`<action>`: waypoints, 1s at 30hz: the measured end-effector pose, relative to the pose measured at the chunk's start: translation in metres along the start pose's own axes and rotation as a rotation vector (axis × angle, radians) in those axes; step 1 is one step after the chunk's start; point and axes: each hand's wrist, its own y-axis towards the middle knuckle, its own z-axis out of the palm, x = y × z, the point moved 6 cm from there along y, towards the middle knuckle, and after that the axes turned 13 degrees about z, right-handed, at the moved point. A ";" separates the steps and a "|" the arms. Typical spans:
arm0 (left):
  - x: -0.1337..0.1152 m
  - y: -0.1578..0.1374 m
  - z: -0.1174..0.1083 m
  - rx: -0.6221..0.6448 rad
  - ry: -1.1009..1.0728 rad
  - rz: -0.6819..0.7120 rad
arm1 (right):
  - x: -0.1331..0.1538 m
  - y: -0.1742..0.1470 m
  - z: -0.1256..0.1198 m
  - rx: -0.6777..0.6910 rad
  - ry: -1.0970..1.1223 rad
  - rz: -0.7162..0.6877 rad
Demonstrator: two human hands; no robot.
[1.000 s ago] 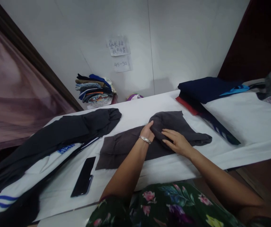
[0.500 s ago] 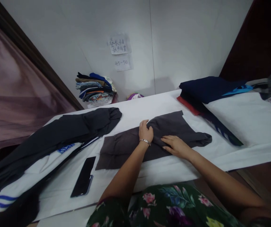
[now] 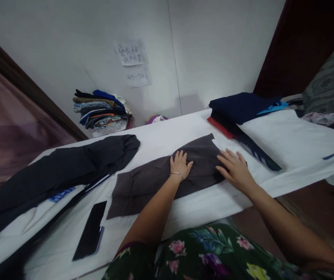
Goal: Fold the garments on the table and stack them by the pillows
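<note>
With my left grip flat and open-fingered on the long, dark grey cloth garment across the white-covered table, and my right grip loosely spread at its right end, dragging either sideways could ruck the thin-looking layers.

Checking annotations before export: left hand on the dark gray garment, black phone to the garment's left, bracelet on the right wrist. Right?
Wrong wrist: the head view shows the bracelet on the left one. The left hand is on the dark gray garment, with the black phone to its left.
</note>
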 end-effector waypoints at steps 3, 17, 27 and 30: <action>-0.002 -0.001 -0.002 -0.010 -0.001 -0.012 | -0.052 -0.008 0.019 0.094 -0.069 0.218; -0.003 -0.003 -0.002 -0.019 0.026 -0.038 | -0.030 0.023 0.015 0.087 -0.042 0.119; 0.003 -0.005 -0.001 -0.024 0.014 -0.079 | 0.006 0.118 0.086 0.414 -0.034 0.188; 0.005 -0.007 -0.002 -0.035 0.015 -0.117 | -0.006 0.117 0.109 0.480 -0.058 0.219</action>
